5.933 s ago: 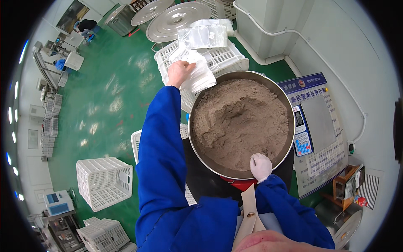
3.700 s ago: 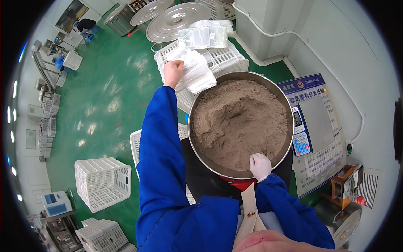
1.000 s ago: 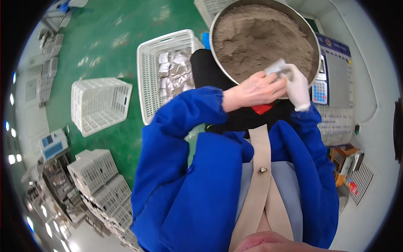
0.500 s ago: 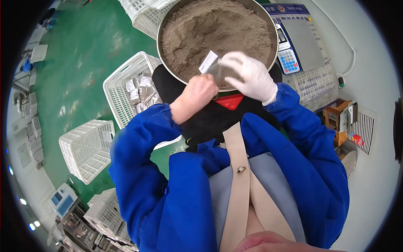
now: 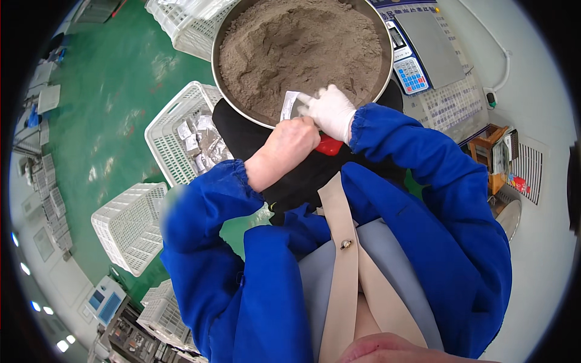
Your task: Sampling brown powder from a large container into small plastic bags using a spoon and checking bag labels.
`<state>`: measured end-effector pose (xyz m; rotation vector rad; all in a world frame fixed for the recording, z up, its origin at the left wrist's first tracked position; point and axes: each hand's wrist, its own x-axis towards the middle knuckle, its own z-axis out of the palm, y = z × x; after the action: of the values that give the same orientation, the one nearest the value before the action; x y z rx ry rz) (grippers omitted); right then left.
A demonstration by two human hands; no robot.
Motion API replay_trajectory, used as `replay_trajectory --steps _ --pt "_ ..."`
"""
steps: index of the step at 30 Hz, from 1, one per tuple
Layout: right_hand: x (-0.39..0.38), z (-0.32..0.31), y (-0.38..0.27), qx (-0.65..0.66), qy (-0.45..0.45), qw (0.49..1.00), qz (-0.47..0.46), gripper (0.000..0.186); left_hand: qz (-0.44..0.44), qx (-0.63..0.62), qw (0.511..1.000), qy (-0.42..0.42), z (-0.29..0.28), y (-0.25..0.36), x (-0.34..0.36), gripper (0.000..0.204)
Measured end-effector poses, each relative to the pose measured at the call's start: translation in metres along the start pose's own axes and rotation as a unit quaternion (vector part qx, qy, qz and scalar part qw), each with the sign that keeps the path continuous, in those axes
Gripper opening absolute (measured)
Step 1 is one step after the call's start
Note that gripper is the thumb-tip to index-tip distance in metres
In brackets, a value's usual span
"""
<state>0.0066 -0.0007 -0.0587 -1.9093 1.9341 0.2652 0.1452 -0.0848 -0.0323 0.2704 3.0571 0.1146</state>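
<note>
A small clear plastic bag with a white label [image 5: 289,105] is held up at the near rim of a wide metal basin [image 5: 216,69]. Grey-brown powder [image 5: 296,48] fills the basin, with a hollow in its middle. My bare left hand [image 5: 292,142] is closed on the bag's lower part, which the fist hides. Beside it, my right hand [image 5: 330,114] in a white glove has its fingers bent in against the bag's right side; the exact fingertip contact is partly hidden. A red plastic piece [image 5: 330,144] shows just below the hands, its shape mostly covered.
At left, a white basket [image 5: 158,130] contains several filled, labelled bags [image 5: 203,142]. Another white basket [image 5: 128,227] stands nearer on the green floor [image 5: 130,78], and one more [image 5: 190,27] is beyond. Right of the basin sits a digital scale [image 5: 410,75] with a flat grey plate.
My gloved right hand has moved left and nearer, its spread fingers now drawn in at the bag. My left hand still grips the bag. The view has shifted slightly.
</note>
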Motion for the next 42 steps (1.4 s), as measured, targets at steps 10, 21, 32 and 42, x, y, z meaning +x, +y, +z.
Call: replay_trajectory --steps 10,21,32,42 --pt "-0.025 -0.016 0.095 0.193 0.317 0.926 0.072 0.041 -0.123 -0.118 0.984 0.043 -0.005 -0.043 -0.021 0.013" --pt "0.022 0.097 0.136 0.231 0.065 0.943 0.231 0.029 -0.106 -0.202 0.967 0.117 -0.002 -0.042 -0.015 0.015" --pt "0.018 0.015 0.164 0.163 0.176 0.967 0.090 0.023 -0.184 -0.275 0.933 0.139 0.023 -0.056 -0.008 0.006" --pt "0.059 0.105 0.165 0.575 -0.013 0.784 0.234 0.027 -0.182 -0.296 0.922 0.170 0.036 -0.062 0.000 0.004"
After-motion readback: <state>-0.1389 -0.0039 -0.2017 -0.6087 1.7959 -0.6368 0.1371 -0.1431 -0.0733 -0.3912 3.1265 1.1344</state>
